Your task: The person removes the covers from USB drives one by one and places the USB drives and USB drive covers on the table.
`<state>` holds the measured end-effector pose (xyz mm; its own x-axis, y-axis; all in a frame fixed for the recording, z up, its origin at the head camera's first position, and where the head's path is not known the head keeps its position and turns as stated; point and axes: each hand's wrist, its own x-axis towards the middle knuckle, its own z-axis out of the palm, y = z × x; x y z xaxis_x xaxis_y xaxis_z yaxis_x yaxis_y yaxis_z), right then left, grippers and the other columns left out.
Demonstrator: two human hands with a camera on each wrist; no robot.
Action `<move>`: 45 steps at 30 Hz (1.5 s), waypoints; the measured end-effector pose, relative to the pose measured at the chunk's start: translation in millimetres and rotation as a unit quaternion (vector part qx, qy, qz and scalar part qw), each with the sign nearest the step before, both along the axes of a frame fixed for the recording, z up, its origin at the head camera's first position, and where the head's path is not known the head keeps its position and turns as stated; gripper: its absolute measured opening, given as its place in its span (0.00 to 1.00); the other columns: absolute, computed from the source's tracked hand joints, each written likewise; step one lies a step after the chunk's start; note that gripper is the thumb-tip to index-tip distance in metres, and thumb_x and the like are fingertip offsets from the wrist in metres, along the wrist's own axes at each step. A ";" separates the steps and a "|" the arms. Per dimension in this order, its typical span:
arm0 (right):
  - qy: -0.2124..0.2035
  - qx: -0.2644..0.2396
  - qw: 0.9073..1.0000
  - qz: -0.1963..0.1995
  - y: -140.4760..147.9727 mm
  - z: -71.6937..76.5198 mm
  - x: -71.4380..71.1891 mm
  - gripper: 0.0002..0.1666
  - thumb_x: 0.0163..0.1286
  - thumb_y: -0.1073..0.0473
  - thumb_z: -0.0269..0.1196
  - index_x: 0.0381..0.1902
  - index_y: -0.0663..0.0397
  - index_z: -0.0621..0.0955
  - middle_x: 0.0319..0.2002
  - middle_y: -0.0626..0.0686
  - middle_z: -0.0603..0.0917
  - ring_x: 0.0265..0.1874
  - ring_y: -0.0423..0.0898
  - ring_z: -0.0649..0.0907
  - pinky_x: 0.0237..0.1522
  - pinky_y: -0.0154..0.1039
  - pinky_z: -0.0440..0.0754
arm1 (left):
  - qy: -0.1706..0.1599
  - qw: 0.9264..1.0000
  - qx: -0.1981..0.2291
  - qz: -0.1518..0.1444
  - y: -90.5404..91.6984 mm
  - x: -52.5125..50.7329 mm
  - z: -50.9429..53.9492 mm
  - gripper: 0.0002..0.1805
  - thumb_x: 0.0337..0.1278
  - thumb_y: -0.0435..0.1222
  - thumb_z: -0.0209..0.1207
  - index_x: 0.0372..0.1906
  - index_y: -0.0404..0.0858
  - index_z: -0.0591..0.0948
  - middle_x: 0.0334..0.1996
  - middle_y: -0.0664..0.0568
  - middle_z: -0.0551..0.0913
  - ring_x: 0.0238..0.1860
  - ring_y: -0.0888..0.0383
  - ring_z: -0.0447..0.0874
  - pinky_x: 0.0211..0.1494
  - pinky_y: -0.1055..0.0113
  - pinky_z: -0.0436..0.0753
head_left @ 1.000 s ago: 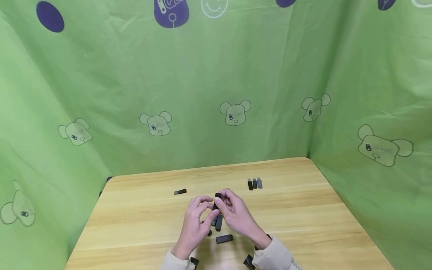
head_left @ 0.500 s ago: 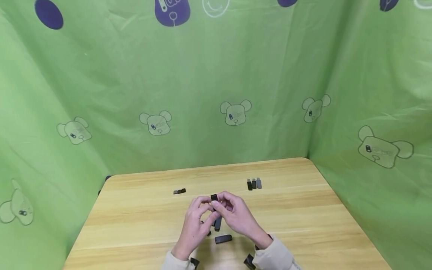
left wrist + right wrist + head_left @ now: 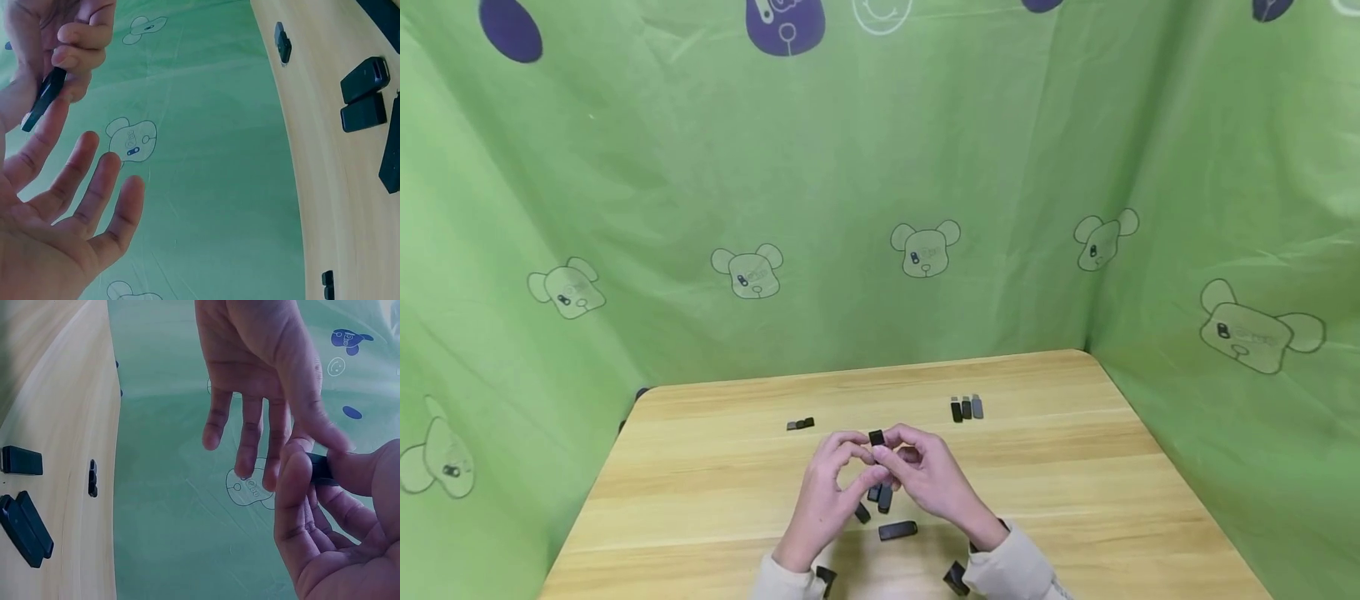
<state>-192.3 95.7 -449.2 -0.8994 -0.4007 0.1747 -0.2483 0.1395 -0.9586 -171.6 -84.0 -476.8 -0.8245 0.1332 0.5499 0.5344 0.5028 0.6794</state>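
Two hands at work above a wooden worktop (image 3: pixel 700 467), clock directions read from the held stick in the head view. The black stick (image 3: pixel 877 438) is off the worktop, between the two hands, one end showing beyond the fingertips toward 12 o'clock. The left hand (image 3: pixel 829 502), at 7 o'clock, has a light grip: thumb and index finger pinch the stick, while the other three fingers (image 3: pixel 104 187) extend clear of it, as seen in the left wrist view. The right hand (image 3: pixel 936 479), at 4 o'clock, has its grip closed on the same stick, pinched between thumb and index finger, as the right wrist view shows.

On the worktop, two dark sticks (image 3: pixel 885 498) lie side by side at 6 o'clock, partly hidden by the fingers. A third dark stick (image 3: pixel 862 512) lies slantwise between 6 and 7 o'clock, near the left hand; a separate black stick (image 3: pixel 898 531) lies crosswise between 5 and 6 o'clock. Just past 9 o'clock, three short pieces (image 3: pixel 801 424) form a row. Between 2 and 3 o'clock stand out three sticks with metal ends (image 3: pixel 966 408), arranged side by side with those ends toward 12 o'clock. Light sleeves (image 3: pixel 1009 572) cover both forearms. Green cloth (image 3: pixel 842 333) printed with bear heads (image 3: pixel 926 252) hangs beyond the worktop.
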 end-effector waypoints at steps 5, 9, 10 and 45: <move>0.005 0.013 1.000 0.001 1.1 -1.6 -0.1 0.13 0.72 0.55 0.65 0.44 0.61 0.84 0.30 0.61 0.88 0.22 0.36 0.85 0.29 0.38 0.88 | 0.021 1.000 0.018 0.011 -0.8 -3.8 1.4 0.06 0.65 0.40 0.65 0.45 0.47 0.82 0.50 0.54 0.86 0.53 0.57 0.83 0.49 0.63 0.83; 0.005 0.025 1.000 -0.005 1.0 -2.4 0.4 0.14 0.71 0.52 0.67 0.43 0.57 0.86 0.27 0.57 0.88 0.21 0.37 0.85 0.29 0.38 0.88 | 0.044 0.998 0.042 0.006 0.1 -4.3 4.2 0.09 0.68 0.35 0.62 0.49 0.46 0.82 0.47 0.54 0.86 0.50 0.57 0.84 0.47 0.63 0.84; 0.003 0.025 1.000 -0.006 0.9 -2.4 0.5 0.14 0.70 0.52 0.67 0.43 0.57 0.86 0.27 0.56 0.88 0.21 0.37 0.85 0.29 0.38 0.88 | 0.048 0.998 0.048 0.005 0.4 -4.2 4.9 0.09 0.68 0.34 0.61 0.50 0.46 0.82 0.47 0.54 0.86 0.49 0.57 0.84 0.47 0.63 0.84; 0.113 0.077 0.991 0.001 0.0 -1.5 9.2 0.06 0.71 0.53 0.66 0.36 0.47 0.84 0.21 0.51 0.82 0.17 0.31 0.75 0.20 0.30 0.77 | -0.001 0.992 0.124 0.021 5.2 4.3 9.0 0.06 0.63 0.31 0.65 0.31 0.44 0.83 0.54 0.50 0.79 0.54 0.55 0.78 0.49 0.66 0.81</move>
<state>-183.1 95.7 -450.7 -0.8433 -0.4408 0.3076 -0.4545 0.2792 -0.8459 -167.3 -78.9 -467.7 -0.8273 -0.0410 0.5603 0.5153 0.3419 0.7859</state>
